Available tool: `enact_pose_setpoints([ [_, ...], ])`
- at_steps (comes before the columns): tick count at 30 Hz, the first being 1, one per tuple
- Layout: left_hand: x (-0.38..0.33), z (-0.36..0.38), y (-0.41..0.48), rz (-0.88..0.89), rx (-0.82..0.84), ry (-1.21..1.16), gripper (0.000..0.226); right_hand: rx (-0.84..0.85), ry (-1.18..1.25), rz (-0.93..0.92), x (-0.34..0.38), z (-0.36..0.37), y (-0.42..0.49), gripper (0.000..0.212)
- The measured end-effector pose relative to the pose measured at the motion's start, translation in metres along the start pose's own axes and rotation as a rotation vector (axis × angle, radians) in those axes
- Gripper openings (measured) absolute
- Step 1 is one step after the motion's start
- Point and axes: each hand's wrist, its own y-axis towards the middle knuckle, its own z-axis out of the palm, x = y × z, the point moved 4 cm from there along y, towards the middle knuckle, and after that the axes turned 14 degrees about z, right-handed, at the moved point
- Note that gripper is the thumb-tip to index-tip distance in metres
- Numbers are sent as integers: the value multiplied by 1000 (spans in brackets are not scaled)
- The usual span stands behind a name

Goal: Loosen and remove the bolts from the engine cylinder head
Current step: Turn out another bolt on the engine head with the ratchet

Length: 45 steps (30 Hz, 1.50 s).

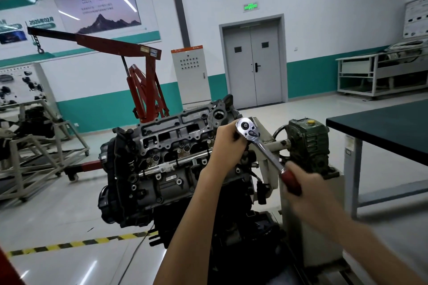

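Loosening is judged under way at the 3 o'clock end of the cylinder head [176, 134]. The ratchet [259, 146] is steadied by curled fingers of the left hand [225, 146], and its red handle is clamped in the right hand [308, 186]. A firm swing is called for next.

Both forearms reach forward, the left hand [225, 143] curled round the head of the ratchet [246, 127], the right hand [305, 184] gripping its red handle.

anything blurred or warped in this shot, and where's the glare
Head view: the right hand and its forearm are motion-blurred, while the left hand and ratchet wrench look sharp; the wide-angle lens bends the walls and door; glare streaks the wall poster and glossy floor.
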Motion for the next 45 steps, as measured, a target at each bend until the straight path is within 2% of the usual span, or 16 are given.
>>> enact_pose_setpoints([
  [2, -2, 0, 0, 13, -12, 6, 50, -94, 210, 80, 16, 33, -26, 32],
  [5, -7, 1, 0, 33, -22, -22, 49, -66, 523, 196, 48, 75, -41, 27],
  [7, -6, -1, 0, 35, -8, -17, 47, -23, 548, 201, 56, 82, -44, 22],
  [10, -2, -2, 2, 15, 10, 31, 47, 28, 330, 108, 33, 47, -32, 29],
  [14, -4, -1, 2, 14, 70, 33, 22, 87, -224, -106, 2, -33, 17, 39],
  [17, -7, -2, 0, 40, 48, 21, 17, 7, -315, -177, 2, -51, 32, 33],
  [20, -4, 2, -2, 33, 14, 13, 29, 27, -65, -20, -2, -10, 4, 28],
  [23, 0, 1, 0, 44, -21, 12, 50, -93, 288, 118, 21, 43, -34, 29],
  [27, 0, 2, 1, 32, -1, 24, 52, -50, 602, 200, 55, 86, -46, 24],
  [29, 1, 1, 1, 25, 11, 29, 54, -28, 517, 178, 46, 75, -41, 26],
  [32, -1, 1, 1, 19, 48, 24, 43, 54, 188, 67, 10, 29, -19, 42],
  [35, -5, 4, 3, 39, 83, 50, 31, 52, -176, -67, -6, -29, 14, 34],
  [37, -5, 3, 2, 34, 58, 47, 29, 4, -225, -142, -4, -42, 23, 30],
  [40, 0, 1, -1, 8, 17, -1, 33, -22, -44, -30, 2, -6, -1, 29],
  [42, -1, 1, -1, 22, 1, -5, 46, -112, 221, 72, 18, 31, -28, 25],
  [45, -6, 1, 0, 41, -13, -31, 51, -97, 581, 199, 48, 78, -45, 25],
])
